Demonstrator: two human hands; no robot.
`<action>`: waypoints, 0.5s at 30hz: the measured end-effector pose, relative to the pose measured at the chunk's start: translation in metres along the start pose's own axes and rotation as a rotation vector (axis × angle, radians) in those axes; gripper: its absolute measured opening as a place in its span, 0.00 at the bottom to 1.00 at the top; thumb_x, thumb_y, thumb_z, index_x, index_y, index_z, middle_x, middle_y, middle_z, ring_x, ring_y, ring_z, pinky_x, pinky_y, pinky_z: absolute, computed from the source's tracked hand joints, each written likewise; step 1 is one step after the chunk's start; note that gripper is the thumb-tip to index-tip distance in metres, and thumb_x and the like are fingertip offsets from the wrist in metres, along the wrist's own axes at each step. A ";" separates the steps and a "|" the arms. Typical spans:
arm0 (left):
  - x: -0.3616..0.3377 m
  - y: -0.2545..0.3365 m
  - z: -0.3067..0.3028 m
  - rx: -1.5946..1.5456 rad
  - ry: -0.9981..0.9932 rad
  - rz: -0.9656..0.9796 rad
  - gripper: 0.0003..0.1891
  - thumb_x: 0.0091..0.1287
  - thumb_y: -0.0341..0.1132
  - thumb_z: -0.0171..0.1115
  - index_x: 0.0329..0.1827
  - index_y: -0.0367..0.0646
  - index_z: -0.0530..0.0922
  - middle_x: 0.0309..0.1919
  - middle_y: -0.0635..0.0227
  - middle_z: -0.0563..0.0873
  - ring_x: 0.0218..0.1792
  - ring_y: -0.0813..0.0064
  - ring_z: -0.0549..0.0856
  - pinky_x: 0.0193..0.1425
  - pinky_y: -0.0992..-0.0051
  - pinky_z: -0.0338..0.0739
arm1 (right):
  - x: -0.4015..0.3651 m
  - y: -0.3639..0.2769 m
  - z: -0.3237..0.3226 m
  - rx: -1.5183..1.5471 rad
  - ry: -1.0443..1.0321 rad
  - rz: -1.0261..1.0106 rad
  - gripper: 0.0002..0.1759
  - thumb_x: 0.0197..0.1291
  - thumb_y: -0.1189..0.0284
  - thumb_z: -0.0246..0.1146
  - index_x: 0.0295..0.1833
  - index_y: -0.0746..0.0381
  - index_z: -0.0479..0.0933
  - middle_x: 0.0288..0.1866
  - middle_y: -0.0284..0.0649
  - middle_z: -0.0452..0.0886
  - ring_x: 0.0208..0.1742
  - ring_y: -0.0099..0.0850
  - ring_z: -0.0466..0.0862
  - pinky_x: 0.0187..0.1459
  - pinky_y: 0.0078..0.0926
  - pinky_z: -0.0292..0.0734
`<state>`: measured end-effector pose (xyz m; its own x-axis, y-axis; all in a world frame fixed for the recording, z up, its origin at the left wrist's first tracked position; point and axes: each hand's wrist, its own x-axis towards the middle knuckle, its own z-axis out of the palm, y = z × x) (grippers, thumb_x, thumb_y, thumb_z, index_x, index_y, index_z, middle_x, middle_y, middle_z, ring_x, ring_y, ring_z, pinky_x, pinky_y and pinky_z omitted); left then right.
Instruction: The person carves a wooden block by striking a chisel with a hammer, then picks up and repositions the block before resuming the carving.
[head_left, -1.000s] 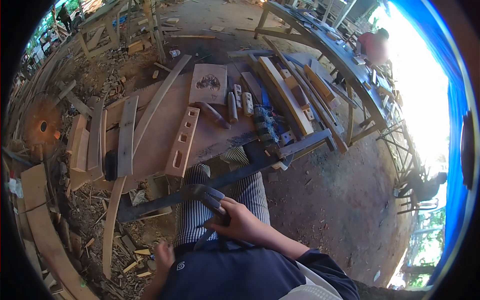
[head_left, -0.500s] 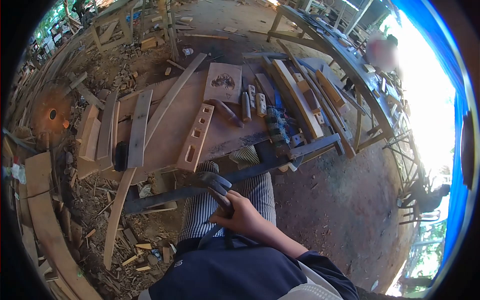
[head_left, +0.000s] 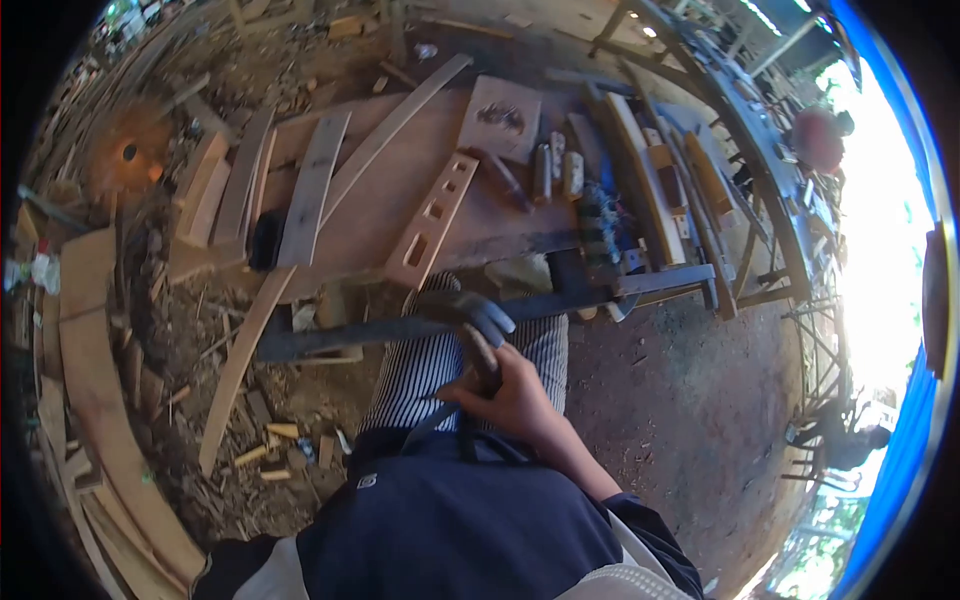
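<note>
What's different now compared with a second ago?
The left hand, at the lower left earlier, has gone out of view. The camera view has shifted, so the low bench appears higher and further right. Nothing was visibly picked up or let go. The right hand still grips the hammer, and the slotted wood piece lies as before.

rt hand (head_left: 512, 392) out in front of torso (head_left: 450, 515), above the thighs (head_left: 410, 385), fingers curled in a grip, thumb pointing l. rt wrist (head_left: 560, 435) approx straight, in line w/ bare rt forearm (head_left: 587, 463), which slants up & l from the lower r. lt upper arm (head_left: 238, 570) partly cut off at bottom edge.
</note>
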<state>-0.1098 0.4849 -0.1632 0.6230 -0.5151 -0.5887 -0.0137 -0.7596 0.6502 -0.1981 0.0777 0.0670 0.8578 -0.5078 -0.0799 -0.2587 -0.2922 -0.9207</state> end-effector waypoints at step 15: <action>-0.107 -0.038 0.018 -0.007 -0.188 -0.272 0.20 0.67 0.42 0.61 0.54 0.38 0.73 0.52 0.50 0.80 0.56 0.57 0.80 0.57 0.59 0.74 | -0.007 0.003 0.000 -0.022 -0.003 0.167 0.19 0.45 0.75 0.73 0.41 0.65 0.72 0.36 0.36 0.73 0.38 0.25 0.75 0.42 0.25 0.73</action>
<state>-0.1901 0.5615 -0.1333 0.4480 -0.3581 -0.8192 0.1392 -0.8772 0.4595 -0.2046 0.0805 0.0648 0.8033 -0.5485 -0.2320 -0.4071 -0.2215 -0.8861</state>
